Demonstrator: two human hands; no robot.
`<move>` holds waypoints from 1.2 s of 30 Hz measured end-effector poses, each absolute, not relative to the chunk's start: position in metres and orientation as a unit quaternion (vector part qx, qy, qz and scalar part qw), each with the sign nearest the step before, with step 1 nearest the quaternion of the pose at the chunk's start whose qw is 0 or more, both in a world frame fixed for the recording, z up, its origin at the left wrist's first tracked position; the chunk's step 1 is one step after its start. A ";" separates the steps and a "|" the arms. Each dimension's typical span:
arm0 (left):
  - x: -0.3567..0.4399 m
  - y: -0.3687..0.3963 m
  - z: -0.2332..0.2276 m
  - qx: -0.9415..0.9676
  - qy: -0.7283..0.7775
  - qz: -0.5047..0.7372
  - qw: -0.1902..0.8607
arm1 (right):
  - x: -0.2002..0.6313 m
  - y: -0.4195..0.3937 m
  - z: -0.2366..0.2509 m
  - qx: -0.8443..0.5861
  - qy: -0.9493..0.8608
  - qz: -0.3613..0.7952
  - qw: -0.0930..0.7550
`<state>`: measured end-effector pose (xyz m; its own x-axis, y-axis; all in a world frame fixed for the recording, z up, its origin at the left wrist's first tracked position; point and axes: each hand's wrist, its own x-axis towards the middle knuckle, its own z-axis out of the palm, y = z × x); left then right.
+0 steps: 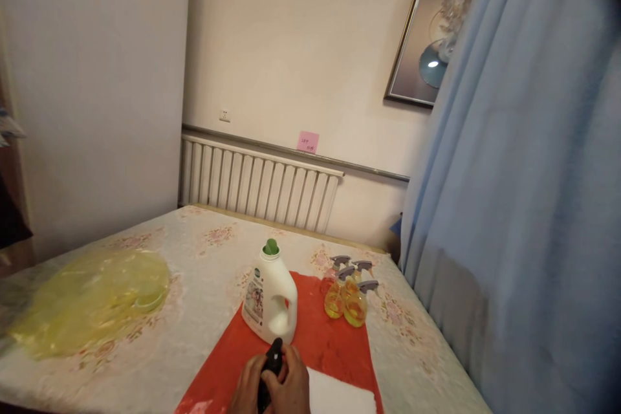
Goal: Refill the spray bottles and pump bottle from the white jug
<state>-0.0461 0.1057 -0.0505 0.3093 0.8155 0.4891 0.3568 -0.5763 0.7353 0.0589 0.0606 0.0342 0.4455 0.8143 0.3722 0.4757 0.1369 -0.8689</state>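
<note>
At the bottom centre, my left hand (pixel 248 385) and my right hand (pixel 292 383) are closed together around a small, elongated black object (pixel 272 362) with a narrow tip. Its kind is unclear, since fingers cover much of it. Just beyond the hands stands a white detergent jug (pixel 270 301), upright on a red cloth (pixel 310 349). A green spout (pixel 270 247) shows in the jug's mouth, and its handle faces right. Beside my right hand lies a white sheet or pad (pixel 339 393), partly out of frame.
Several spray bottles (pixel 356 312) with grey triggers and coloured liquid cluster at the cloth's right edge. A crumpled yellow translucent plastic bag (pixel 97 297) lies on the left of the flowered tablecloth (pixel 194 272). A radiator (pixel 262 181) stands behind; a blue curtain (pixel 514 194) hangs right.
</note>
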 end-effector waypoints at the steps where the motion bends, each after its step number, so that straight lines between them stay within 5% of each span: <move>1: -0.046 0.106 -0.050 0.768 0.383 0.444 0.259 | 0.058 0.061 0.036 -0.643 -0.501 0.146 0.561; 36: -0.047 0.105 -0.049 0.777 0.373 0.439 0.252 | 0.060 0.059 0.033 -0.649 -0.509 0.129 0.551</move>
